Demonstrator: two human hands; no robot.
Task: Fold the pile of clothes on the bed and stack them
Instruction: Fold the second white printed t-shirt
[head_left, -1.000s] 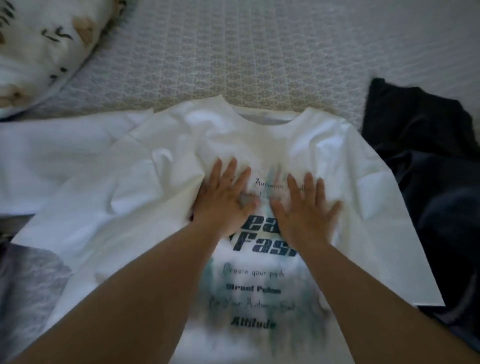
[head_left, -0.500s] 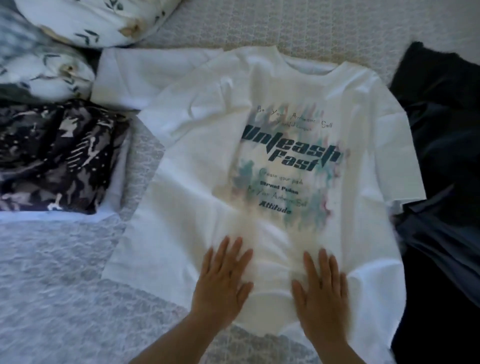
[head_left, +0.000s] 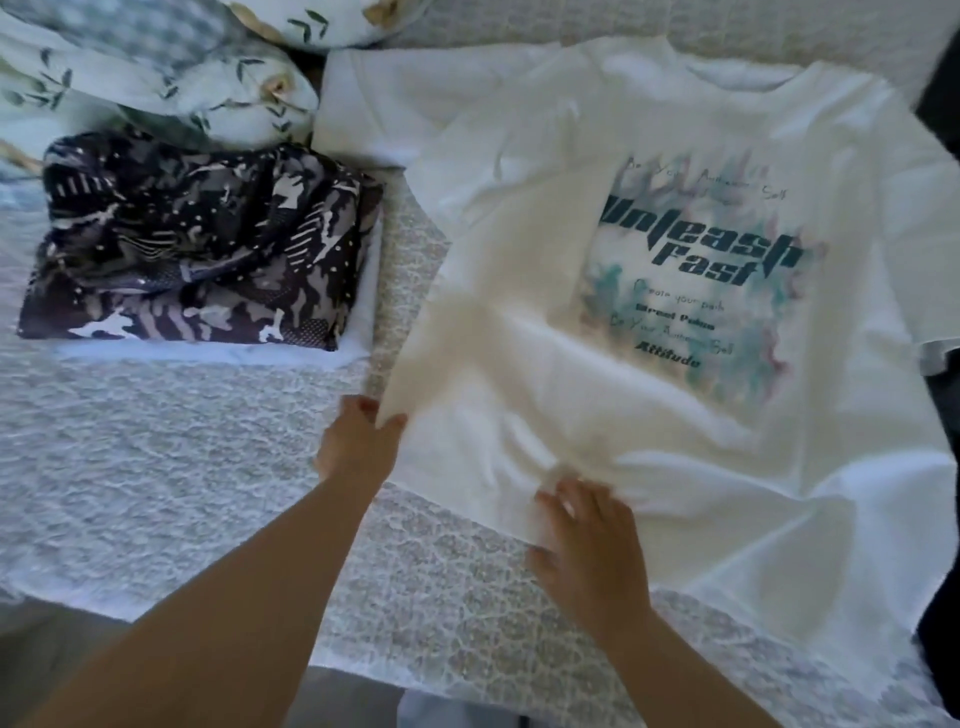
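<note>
A white T-shirt (head_left: 649, 156) with a teal "Unleash Fast" print lies face up on the bed, collar at the far side. My left hand (head_left: 356, 444) pinches the shirt's lower left corner, thumb on top of the cloth. My right hand (head_left: 589, 551) rests on the hem to the right of it, fingers spread and slightly bent over the fabric. A folded dark patterned garment (head_left: 197, 244) sits on a folded white piece (head_left: 363, 317) to the left, forming a stack.
Floral pillows (head_left: 156, 67) lie at the far left. Dark clothes (head_left: 940, 67) show at the right edge of the view. The bed has a pale lace-patterned cover (head_left: 156, 457), and its near edge runs across the bottom of the view.
Both hands slid down the shirt from the chest to the hem. My left hand moved left and took hold of the lower left corner; the view shifted left, showing the folded stack.
</note>
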